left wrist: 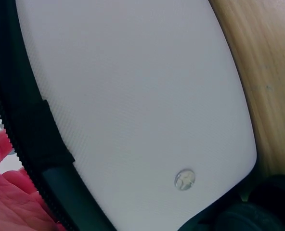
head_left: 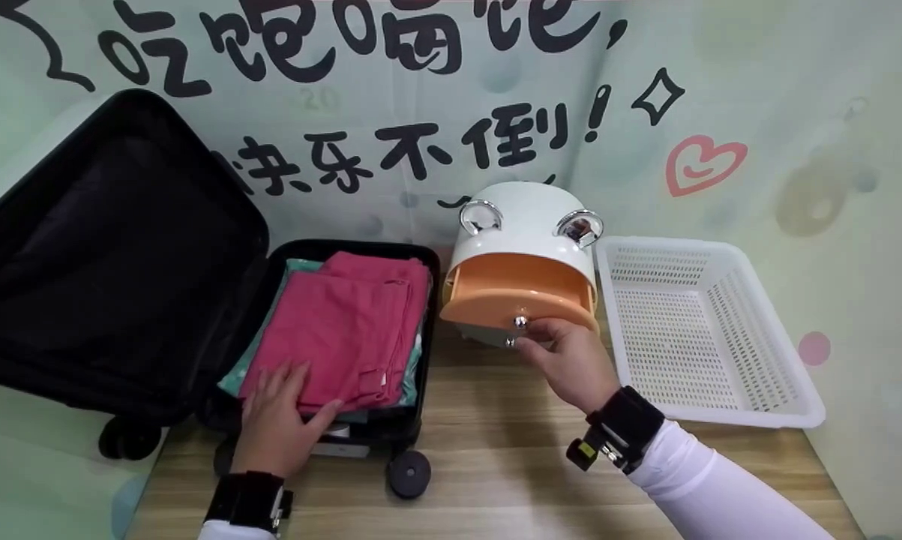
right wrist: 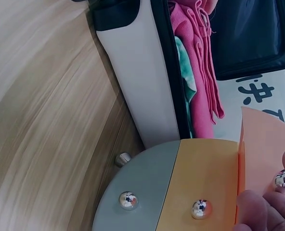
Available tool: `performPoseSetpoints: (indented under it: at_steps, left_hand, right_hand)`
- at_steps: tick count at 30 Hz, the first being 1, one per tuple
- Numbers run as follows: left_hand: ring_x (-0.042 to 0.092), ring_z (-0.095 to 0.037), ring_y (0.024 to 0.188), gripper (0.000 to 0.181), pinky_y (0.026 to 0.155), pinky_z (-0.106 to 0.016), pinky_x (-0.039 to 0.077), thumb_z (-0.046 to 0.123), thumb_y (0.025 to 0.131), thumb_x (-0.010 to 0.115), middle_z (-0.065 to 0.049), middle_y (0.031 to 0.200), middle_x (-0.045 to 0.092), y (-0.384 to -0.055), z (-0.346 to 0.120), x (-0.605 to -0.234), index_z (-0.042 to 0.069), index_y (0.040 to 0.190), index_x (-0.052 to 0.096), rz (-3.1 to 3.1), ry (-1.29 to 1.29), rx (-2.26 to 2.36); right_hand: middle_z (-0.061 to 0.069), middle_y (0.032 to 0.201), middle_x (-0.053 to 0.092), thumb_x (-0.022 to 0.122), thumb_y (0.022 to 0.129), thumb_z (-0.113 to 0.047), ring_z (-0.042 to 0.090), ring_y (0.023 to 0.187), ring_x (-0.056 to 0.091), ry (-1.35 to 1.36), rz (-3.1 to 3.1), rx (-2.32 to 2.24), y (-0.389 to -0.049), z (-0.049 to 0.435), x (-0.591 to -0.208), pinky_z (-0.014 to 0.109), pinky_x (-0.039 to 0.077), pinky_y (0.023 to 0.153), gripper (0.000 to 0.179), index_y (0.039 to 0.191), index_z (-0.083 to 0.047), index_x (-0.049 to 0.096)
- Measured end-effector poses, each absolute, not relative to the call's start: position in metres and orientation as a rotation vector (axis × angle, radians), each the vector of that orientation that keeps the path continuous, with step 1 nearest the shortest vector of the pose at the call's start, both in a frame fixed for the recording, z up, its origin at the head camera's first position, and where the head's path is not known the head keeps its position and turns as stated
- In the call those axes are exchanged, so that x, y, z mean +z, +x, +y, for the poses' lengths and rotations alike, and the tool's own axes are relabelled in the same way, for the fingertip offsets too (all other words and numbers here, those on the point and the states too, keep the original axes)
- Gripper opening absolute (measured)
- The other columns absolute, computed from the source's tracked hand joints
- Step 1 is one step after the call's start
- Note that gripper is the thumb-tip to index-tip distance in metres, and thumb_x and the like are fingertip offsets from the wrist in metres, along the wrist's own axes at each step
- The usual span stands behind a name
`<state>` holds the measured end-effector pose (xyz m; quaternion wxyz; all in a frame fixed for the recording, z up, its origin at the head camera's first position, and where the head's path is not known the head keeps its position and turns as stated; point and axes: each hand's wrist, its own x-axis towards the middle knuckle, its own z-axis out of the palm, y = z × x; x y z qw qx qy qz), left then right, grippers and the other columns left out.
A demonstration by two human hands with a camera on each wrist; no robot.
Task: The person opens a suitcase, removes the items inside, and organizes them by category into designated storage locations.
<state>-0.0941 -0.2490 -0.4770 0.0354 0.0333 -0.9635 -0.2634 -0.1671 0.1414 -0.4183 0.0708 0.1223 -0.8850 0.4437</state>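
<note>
Drawer [head_left: 488, 302] sits part-out in the white cabinet [head_left: 529, 236] on the desk [head_left: 495, 480] in head view, right grip [head_left: 570, 364] pinched on its knob [head_left: 520, 322], left grip [head_left: 277, 420] loose on pink cloth [head_left: 331, 322]. Left wrist: mostly suitcase [left wrist: 133, 96] side. Right wrist: fingers [right wrist: 252, 207] flank the knob; slide square and gently, else it could bind or shift the cabinet.

Reaches in at lower left of the head view with left hand [head_left: 277, 424], back uppermost, fingers [head_left: 295, 381] extended and slightly spread and thumb [head_left: 322, 418] slanting to the right. Shows only part of that hand in the left wrist view, at lower left. Extends right arm [head_left: 713, 476], white-sleeved, diagonally from the lower right corner of the head view toward the centre. Curls right hand [head_left: 573, 361] there, with forefinger [head_left: 548, 328] just above thumb. Shows these at lower right of the right wrist view.
</note>
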Motion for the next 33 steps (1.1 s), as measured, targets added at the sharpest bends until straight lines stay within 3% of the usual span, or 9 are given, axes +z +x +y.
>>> performPoseSetpoints:
  at_steps: [27,33]
  left_hand:
    - [0.007,-0.054,0.151,0.086,0.116,-0.073,0.008,0.062,0.093,0.064,-0.03,0.161,0.027,-0.094,-0.248,-0.478,0.006,0.155,0.041,-2.979,0.1,-0.802]
    - [0.007,-0.054,0.151,0.086,0.115,-0.074,0.008,0.063,0.093,0.064,-0.03,0.162,0.027,-0.094,-0.247,-0.478,0.007,0.155,0.042,-2.987,0.104,-0.806]
  right_hand:
    - [0.002,0.103,0.077,0.076,0.093,-0.021,0.016,0.075,0.062,0.32,-2.667,1.314,-0.201,0.143,-0.421,0.029,0.048,0.065,0.021,0.11,-0.007,0.077]
    - [0.004,0.106,0.077,0.075,0.093,-0.019,0.018,0.079,0.064,0.309,-2.675,1.31,-0.208,0.145,-0.422,0.031,0.049,0.068,0.024,0.113,-0.007,0.075]
